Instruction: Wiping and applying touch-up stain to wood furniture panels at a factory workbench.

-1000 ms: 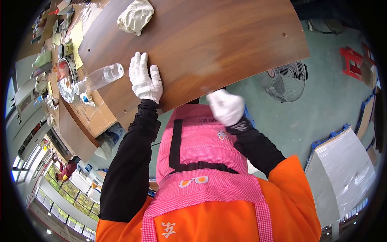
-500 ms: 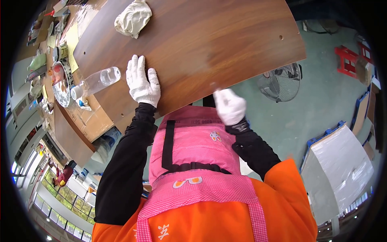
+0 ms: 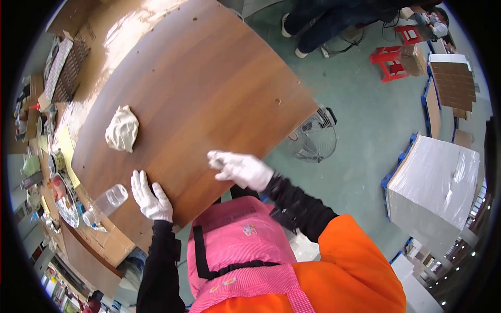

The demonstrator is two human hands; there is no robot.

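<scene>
A large brown wood-grain panel (image 3: pixel 219 88) with small holes near its edges lies in front of me. My left hand (image 3: pixel 151 201), in a white knitted glove, rests flat on its near left part with the fingers stretched out. Over the panel's near edge my right hand (image 3: pixel 242 169), gloved too, is closed, fingertips together at the wood. Whatever it pinches is small and blurred, and I cannot make it out. A crumpled cream cloth (image 3: pixel 122 129) sits on the panel beyond my left hand. Left of that hand a clear plastic bottle (image 3: pixel 110 201) with a white cap lies on its side.
Cardboard (image 3: pixel 117 248) lies under the panel at the left, with cluttered cans and bags beside it. A floor fan (image 3: pixel 315 138) stands by the panel's right edge. Red stools (image 3: pixel 387 62) and a wrapped pallet stack (image 3: pixel 433 180) are at the right. A person's legs (image 3: pixel 326 26) show at the back.
My view has swung, so the panel and cloth appear lower and further left. The right hand has moved from the panel's near edge inward over its surface. My left hand still lies flat.
</scene>
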